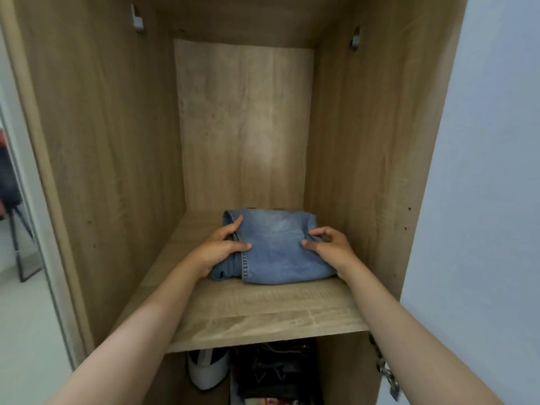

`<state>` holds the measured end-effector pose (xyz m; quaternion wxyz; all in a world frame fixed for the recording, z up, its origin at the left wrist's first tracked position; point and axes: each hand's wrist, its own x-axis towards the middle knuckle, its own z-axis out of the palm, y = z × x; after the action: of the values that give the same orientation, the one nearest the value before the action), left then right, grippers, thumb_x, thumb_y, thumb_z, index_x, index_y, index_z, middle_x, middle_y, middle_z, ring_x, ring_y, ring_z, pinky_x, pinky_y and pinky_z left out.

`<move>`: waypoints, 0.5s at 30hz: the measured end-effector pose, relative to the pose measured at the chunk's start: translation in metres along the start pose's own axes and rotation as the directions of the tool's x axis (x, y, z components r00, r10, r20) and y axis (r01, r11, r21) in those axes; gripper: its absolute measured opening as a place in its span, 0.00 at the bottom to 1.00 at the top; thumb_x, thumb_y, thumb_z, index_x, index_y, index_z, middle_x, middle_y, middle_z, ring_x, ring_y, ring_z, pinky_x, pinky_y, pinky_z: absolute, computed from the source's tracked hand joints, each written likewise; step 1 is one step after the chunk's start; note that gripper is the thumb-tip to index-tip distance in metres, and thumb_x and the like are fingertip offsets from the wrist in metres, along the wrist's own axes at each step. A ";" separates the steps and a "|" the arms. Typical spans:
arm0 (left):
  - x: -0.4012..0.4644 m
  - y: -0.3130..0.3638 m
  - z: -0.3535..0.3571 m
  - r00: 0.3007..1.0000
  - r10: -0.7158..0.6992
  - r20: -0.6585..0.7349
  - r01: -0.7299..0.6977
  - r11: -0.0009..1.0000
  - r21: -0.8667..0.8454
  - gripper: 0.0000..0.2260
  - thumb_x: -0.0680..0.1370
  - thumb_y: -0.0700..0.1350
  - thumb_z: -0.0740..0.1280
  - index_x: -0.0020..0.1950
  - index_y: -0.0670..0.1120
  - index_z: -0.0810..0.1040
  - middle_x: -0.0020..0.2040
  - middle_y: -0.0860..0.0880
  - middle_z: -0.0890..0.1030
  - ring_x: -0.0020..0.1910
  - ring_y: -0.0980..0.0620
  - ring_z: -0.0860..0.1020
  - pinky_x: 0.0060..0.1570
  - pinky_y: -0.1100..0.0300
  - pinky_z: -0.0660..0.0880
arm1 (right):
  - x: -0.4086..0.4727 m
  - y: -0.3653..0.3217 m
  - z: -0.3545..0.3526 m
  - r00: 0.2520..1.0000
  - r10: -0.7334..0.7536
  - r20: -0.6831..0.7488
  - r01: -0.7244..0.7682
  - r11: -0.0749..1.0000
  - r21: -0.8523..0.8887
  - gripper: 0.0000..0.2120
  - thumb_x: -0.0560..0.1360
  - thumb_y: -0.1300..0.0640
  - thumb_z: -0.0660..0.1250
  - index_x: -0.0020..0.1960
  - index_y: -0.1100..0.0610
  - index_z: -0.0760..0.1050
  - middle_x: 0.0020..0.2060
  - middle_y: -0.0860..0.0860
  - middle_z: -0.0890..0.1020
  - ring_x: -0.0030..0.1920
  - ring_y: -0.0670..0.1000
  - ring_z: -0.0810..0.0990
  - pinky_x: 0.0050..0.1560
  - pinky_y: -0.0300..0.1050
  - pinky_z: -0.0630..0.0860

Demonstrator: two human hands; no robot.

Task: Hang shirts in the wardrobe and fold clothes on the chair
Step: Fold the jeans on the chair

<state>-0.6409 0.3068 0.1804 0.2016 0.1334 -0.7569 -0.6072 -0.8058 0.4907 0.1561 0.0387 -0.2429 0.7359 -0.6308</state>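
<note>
A folded pair of light blue jeans [277, 247] lies on a wooden shelf [263, 314] inside the open wardrobe [96, 141]. My left hand [222, 247] grips the left edge of the jeans, thumb on top and fingers along the side. At the right edge, my right hand [330, 244] holds the denim with thumb pressed on top and fingers curled. Both forearms reach in from below. No shirts or chair are in view.
Metal brackets [137, 21] [355, 39] sit high on the wardrobe's side walls. Below the shelf are a white shoe [207, 369] and dark items [274, 372]. A door hinge [385, 372] hangs at the lower right. A pale wall [482, 171] is on the right.
</note>
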 end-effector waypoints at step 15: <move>0.047 0.004 -0.010 0.982 -0.052 -0.182 0.027 0.990 -0.137 0.27 0.71 0.31 0.71 0.68 0.44 0.72 0.55 0.48 0.80 0.52 0.51 0.79 0.51 0.60 0.75 | 0.056 -0.013 0.008 0.982 0.018 0.189 0.000 0.995 -0.098 0.27 0.69 0.59 0.76 0.67 0.55 0.74 0.62 0.54 0.77 0.58 0.51 0.77 0.60 0.44 0.74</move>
<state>-0.6778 0.2781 0.1924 0.2672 0.1904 -0.6897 -0.6455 -0.8484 0.4591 0.1809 0.0997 -0.3001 0.7599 -0.5680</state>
